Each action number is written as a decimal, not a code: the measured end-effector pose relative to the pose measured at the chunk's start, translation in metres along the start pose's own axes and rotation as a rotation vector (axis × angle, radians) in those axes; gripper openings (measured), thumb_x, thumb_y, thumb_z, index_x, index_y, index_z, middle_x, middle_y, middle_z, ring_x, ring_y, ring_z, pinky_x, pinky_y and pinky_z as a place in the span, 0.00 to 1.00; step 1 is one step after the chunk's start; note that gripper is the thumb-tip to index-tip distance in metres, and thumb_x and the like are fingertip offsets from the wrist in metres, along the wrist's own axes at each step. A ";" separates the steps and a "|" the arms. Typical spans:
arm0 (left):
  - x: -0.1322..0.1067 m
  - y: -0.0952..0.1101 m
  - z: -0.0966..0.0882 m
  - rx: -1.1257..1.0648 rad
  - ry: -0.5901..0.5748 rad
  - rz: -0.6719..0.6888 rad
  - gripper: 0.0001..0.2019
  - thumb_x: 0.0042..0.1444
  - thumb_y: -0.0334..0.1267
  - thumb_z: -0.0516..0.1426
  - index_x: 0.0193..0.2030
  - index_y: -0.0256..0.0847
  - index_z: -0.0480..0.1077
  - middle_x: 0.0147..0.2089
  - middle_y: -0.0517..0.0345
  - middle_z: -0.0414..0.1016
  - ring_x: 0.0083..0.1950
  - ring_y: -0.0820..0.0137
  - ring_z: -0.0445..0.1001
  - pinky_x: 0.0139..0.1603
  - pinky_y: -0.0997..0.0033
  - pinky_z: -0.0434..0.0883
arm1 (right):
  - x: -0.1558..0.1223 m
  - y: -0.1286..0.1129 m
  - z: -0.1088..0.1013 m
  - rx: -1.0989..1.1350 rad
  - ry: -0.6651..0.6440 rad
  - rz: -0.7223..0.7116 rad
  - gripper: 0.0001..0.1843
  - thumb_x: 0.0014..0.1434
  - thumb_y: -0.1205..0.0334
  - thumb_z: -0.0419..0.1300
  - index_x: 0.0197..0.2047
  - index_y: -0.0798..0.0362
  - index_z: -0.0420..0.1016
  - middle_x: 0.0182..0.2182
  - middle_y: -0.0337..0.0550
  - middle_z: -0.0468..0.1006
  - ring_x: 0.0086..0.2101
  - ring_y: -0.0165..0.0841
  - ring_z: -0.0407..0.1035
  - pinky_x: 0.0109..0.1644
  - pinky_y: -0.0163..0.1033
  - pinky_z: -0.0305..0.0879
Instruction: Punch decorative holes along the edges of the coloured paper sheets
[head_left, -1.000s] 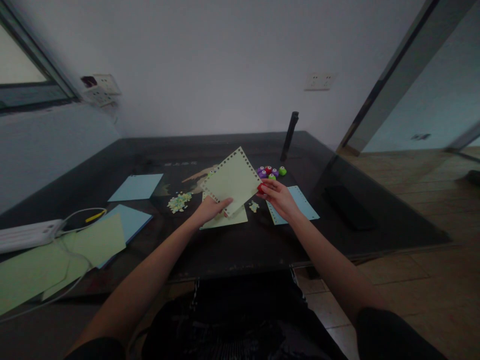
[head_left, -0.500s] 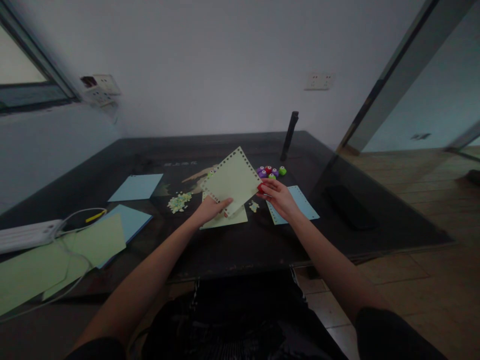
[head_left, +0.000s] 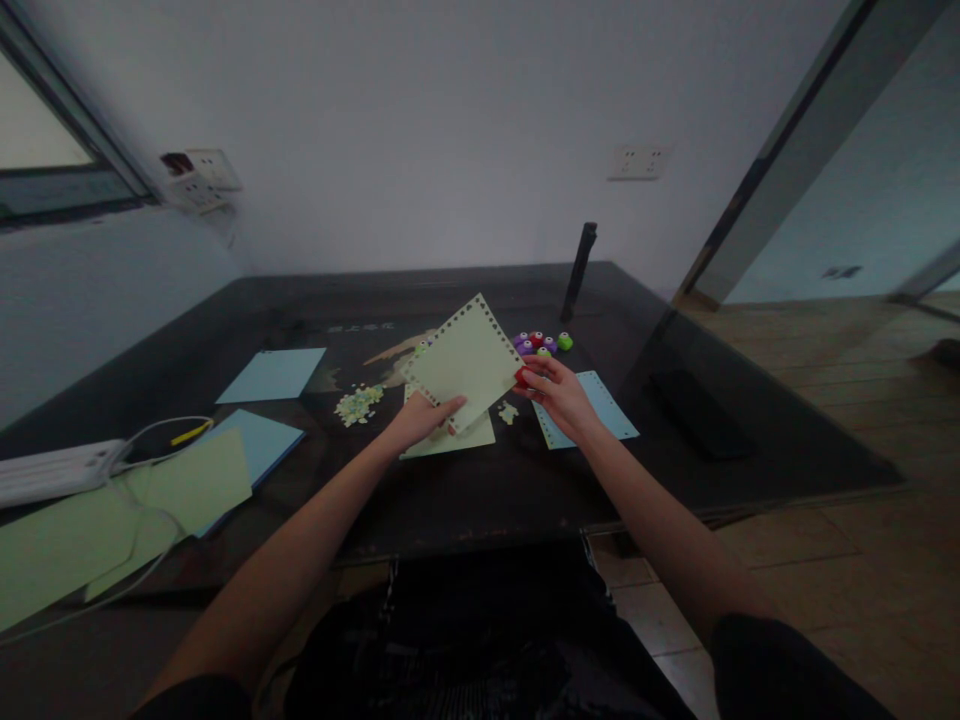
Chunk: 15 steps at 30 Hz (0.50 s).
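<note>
Left hand (head_left: 421, 420) pinches the pale green sheet (head_left: 466, 355) near its lower corner, thumb on top — and here's the right hand (head_left: 559, 396), fingers closed on a small red gadget (head_left: 521, 377) at the sheet's right corner! Confetti (head_left: 358, 404) sits left of the left hand, a blue sheet (head_left: 604, 408) beneath the right — colourful gadgets (head_left: 527, 349) just beyond.

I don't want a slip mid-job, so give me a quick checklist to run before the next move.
1. Green sheet gripped: ok, left hand pinches its near corner.
2. Red punch in hand: ok, right hand holds it at the sheet's right corner.
3. Paper seated in the punch slot: cannot tell, fingers hide it.
4. Other punches apart from the hands: ok, grouped beyond the right hand.
5. Desk free of scraps: not ok, paper scraps lie on it.
</note>
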<state>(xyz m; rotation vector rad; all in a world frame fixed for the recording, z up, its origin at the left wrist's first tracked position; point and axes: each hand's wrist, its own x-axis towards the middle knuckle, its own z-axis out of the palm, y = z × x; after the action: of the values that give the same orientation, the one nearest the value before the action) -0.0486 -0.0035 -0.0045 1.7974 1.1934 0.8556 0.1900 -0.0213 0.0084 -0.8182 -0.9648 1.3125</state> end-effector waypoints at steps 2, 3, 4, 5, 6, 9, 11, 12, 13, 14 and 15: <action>0.000 0.000 0.000 0.006 0.002 0.000 0.15 0.51 0.45 0.57 0.41 0.36 0.71 0.31 0.52 0.75 0.29 0.69 0.69 0.28 0.70 0.66 | 0.000 0.000 0.000 0.009 0.001 0.005 0.18 0.40 0.60 0.72 0.36 0.49 0.75 0.33 0.37 0.74 0.36 0.31 0.71 0.45 0.44 0.72; 0.000 0.000 0.000 0.010 -0.003 -0.004 0.17 0.51 0.45 0.57 0.43 0.35 0.71 0.33 0.52 0.76 0.29 0.69 0.69 0.28 0.70 0.66 | 0.000 0.000 0.000 0.013 0.001 0.008 0.18 0.40 0.60 0.72 0.36 0.49 0.75 0.33 0.37 0.74 0.36 0.31 0.71 0.45 0.44 0.72; 0.000 -0.001 0.000 0.014 -0.007 -0.008 0.18 0.51 0.46 0.57 0.44 0.35 0.70 0.35 0.51 0.76 0.28 0.70 0.69 0.28 0.70 0.67 | 0.000 0.000 0.000 0.017 0.001 0.010 0.18 0.40 0.60 0.72 0.36 0.49 0.75 0.32 0.37 0.74 0.36 0.31 0.71 0.45 0.44 0.72; 0.000 -0.001 0.000 0.017 -0.008 -0.009 0.19 0.51 0.46 0.57 0.45 0.34 0.70 0.36 0.50 0.76 0.28 0.70 0.68 0.29 0.69 0.67 | 0.000 0.000 0.000 0.022 0.002 0.012 0.18 0.39 0.60 0.72 0.36 0.49 0.75 0.32 0.37 0.74 0.36 0.31 0.71 0.45 0.44 0.72; 0.001 -0.002 0.000 0.018 -0.004 -0.009 0.20 0.51 0.47 0.57 0.46 0.34 0.70 0.37 0.49 0.76 0.28 0.70 0.69 0.29 0.69 0.67 | 0.000 0.000 0.000 0.024 0.004 0.014 0.18 0.39 0.60 0.72 0.35 0.49 0.75 0.32 0.37 0.74 0.36 0.31 0.71 0.45 0.44 0.72; 0.001 -0.003 0.000 0.020 0.004 -0.009 0.20 0.52 0.47 0.57 0.46 0.34 0.70 0.37 0.49 0.76 0.28 0.71 0.68 0.29 0.70 0.67 | 0.000 -0.001 0.000 0.020 0.003 0.014 0.17 0.40 0.61 0.72 0.35 0.50 0.75 0.33 0.38 0.74 0.36 0.32 0.71 0.46 0.46 0.71; 0.001 -0.003 0.000 0.024 -0.014 -0.015 0.18 0.52 0.46 0.57 0.45 0.35 0.70 0.33 0.51 0.75 0.25 0.73 0.66 0.28 0.70 0.66 | 0.000 -0.001 0.000 0.011 0.001 0.004 0.17 0.40 0.61 0.71 0.35 0.50 0.75 0.34 0.38 0.73 0.37 0.32 0.70 0.48 0.47 0.70; 0.000 -0.002 0.000 0.024 -0.023 -0.015 0.18 0.52 0.46 0.57 0.44 0.35 0.70 0.31 0.52 0.75 0.24 0.73 0.65 0.27 0.70 0.66 | 0.000 -0.001 0.000 0.008 0.003 -0.002 0.17 0.40 0.61 0.71 0.35 0.50 0.75 0.34 0.38 0.73 0.37 0.32 0.70 0.48 0.47 0.70; 0.000 -0.001 0.000 0.021 -0.026 -0.012 0.17 0.53 0.46 0.57 0.43 0.35 0.71 0.31 0.53 0.75 0.24 0.74 0.65 0.27 0.71 0.66 | 0.000 -0.001 0.000 0.007 0.006 -0.009 0.16 0.40 0.61 0.71 0.35 0.50 0.74 0.35 0.38 0.73 0.37 0.31 0.70 0.48 0.47 0.70; 0.000 0.000 0.000 0.016 -0.021 -0.005 0.16 0.52 0.46 0.57 0.42 0.35 0.71 0.31 0.53 0.75 0.24 0.73 0.65 0.27 0.70 0.66 | 0.000 0.000 0.000 0.007 0.008 -0.014 0.16 0.40 0.61 0.71 0.35 0.50 0.74 0.35 0.38 0.72 0.37 0.31 0.70 0.48 0.47 0.70; 0.000 0.001 0.000 0.008 -0.012 0.001 0.16 0.52 0.45 0.57 0.42 0.35 0.71 0.31 0.53 0.75 0.25 0.72 0.66 0.28 0.70 0.66 | 0.000 0.000 0.000 0.005 0.008 -0.017 0.16 0.41 0.61 0.71 0.34 0.49 0.74 0.35 0.38 0.72 0.36 0.31 0.70 0.47 0.47 0.70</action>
<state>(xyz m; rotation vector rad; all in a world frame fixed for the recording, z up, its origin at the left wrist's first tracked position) -0.0484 -0.0041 -0.0035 1.8080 1.1898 0.8406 0.1899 -0.0214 0.0087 -0.8093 -0.9592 1.2960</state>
